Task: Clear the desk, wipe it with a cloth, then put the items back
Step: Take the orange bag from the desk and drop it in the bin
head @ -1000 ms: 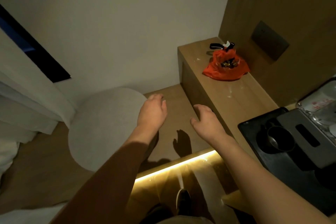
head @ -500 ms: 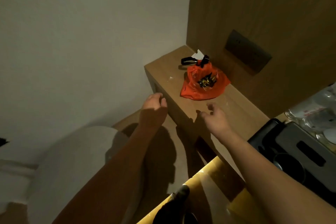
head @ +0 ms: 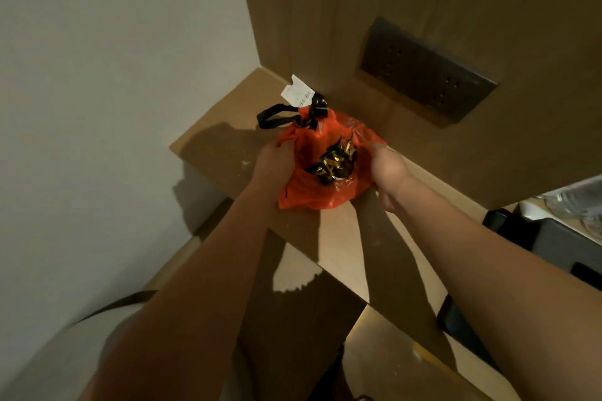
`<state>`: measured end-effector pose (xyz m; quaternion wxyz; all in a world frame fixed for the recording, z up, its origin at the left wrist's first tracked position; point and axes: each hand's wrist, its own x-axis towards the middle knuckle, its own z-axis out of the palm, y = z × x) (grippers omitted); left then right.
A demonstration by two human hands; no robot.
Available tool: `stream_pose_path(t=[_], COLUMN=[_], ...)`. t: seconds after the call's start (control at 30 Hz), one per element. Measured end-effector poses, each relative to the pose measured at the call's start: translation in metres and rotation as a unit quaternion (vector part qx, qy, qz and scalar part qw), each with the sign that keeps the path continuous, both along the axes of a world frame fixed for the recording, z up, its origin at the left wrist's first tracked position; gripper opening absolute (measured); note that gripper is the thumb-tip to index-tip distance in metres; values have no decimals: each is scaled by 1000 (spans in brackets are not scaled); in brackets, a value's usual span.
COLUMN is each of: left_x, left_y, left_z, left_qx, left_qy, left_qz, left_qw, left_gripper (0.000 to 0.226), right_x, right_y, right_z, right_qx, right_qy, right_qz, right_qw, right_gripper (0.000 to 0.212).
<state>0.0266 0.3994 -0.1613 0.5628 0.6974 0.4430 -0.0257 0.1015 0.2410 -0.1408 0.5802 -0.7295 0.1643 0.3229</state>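
Clearing stage, barely begun: orange plastic bag [head: 321,185] sits on the bench [head: 338,238] near its far corner by the wall, dark gold-printed wrappers showing inside, black ties and a white tag at its neck. Left hand [head: 275,159] and right hand [head: 386,169] close on the bag's two sides, fingers curled into the plastic; lift-off not evident. Bench shows pale specks; no cloth in sight, so wiping and putting back remain.

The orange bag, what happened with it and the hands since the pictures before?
Both hands reached forward from the near end of the desk to the orange bag. The left hand now holds its left side, the right hand its right side. The bag sits in the same spot by the wall, black tie and white tag still on top.
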Motion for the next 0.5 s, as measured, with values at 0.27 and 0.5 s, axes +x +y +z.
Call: stream_pose_path(t=[0.27,0.5], left_x=[9,-21], left_y=[-32,-106], left_z=[21,80], left_qx=[-1,9], left_qy=[-54,-105], left_qz=[23,-2], left_qw=[998,994], left_gripper=[18,30], right_x=[-17,-66], right_y=[-13,-98], right_z=[6,63], right_qx=[78,107], right_qy=[53,0], right_qz=[-34,-97], right_qw=[995,989], right_gripper=[41,41])
